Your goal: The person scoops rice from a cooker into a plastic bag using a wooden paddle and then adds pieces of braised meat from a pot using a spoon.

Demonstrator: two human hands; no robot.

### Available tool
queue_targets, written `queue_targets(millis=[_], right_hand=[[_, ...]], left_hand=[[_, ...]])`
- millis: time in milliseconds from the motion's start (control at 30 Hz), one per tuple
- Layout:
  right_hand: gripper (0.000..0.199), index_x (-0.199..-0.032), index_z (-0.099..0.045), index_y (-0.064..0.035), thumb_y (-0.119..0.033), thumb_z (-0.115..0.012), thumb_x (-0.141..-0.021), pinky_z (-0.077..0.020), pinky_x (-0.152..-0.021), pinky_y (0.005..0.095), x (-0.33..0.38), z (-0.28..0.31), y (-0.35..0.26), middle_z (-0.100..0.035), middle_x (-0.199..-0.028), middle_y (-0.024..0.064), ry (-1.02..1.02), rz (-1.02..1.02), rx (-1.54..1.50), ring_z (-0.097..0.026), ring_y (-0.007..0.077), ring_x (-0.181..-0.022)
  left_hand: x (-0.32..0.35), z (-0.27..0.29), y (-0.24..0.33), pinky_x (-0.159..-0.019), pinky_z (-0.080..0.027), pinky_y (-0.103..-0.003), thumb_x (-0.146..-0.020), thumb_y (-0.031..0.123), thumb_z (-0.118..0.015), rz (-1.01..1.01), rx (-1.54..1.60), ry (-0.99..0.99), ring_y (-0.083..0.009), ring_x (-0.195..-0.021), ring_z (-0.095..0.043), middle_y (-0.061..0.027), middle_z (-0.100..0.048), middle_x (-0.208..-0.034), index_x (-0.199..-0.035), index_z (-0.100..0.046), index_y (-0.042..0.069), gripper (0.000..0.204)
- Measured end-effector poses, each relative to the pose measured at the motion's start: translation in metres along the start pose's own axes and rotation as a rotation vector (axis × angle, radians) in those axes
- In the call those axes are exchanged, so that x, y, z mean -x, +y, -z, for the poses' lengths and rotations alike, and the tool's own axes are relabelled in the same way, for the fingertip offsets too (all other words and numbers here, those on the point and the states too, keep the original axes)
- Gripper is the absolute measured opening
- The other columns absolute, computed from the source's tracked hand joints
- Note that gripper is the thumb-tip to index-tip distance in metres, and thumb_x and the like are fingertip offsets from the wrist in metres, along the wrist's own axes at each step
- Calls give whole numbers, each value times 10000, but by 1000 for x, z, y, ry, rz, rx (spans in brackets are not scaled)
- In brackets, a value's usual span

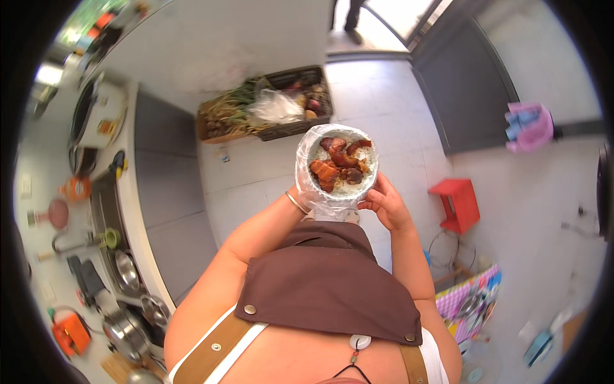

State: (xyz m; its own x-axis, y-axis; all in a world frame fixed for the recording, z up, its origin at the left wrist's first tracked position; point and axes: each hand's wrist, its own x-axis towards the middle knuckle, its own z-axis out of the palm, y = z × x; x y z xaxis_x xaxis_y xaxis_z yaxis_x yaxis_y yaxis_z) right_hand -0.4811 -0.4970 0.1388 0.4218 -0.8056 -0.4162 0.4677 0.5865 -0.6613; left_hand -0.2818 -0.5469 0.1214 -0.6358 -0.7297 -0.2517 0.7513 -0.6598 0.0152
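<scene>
Both hands cup a round bowl lined with thin clear plastic film (337, 168), heaped with white rice and glossy brown meat chunks, held above the brown apron (326, 288). The left hand (306, 200) seems closed under the rim; the right hand (385, 203) curls against its side. Slick film could slip, tipping the food.
</scene>
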Motion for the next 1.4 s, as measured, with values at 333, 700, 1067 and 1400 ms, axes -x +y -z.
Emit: queue_targets(millis=[333,700,1067,1400], right_hand=[[675,-1394,-304,-74,-188,-629,-814,-489,-711,300,-184,-101,-31,-515,-1219,71,-300,-290,51,-560,156,-954],[695,-1415,-317,-94,-80,-518,-750,-426,-691,259,-296,-273,-52,-530,-1179,28,-510,-539,292,-515,117,-891],[582,-1338,-400,-89,-60,-447,-758,-424,-745,285,-344,-427,60,-536,-1178,42,-647,-767,354,-537,160,-962],[517,-1279,-431,-112,-47,-464,-767,-373,-633,273,-385,-537,225,-547,-1049,15,-570,-760,402,-488,118,-787]], left_hand=[[37,-28,146,-1026,-417,-341,-922,212,-500,-665,-862,208,-210,-1170,-494,-103,-495,-1292,-1337,-377,47,463],[123,-49,233,-1106,-296,-337,-966,260,-439,-1132,-769,533,-197,-1254,-414,-94,-410,-1377,-1398,-307,52,497],[306,-36,225,-1063,-299,-522,-814,742,-386,-1339,453,369,-355,-1274,-388,-202,-372,-1397,-1417,-261,11,956],[454,15,194,-959,-394,-483,-826,716,-425,-1422,732,689,-369,-1162,-482,-260,-471,-1275,-1321,-374,-25,893]])
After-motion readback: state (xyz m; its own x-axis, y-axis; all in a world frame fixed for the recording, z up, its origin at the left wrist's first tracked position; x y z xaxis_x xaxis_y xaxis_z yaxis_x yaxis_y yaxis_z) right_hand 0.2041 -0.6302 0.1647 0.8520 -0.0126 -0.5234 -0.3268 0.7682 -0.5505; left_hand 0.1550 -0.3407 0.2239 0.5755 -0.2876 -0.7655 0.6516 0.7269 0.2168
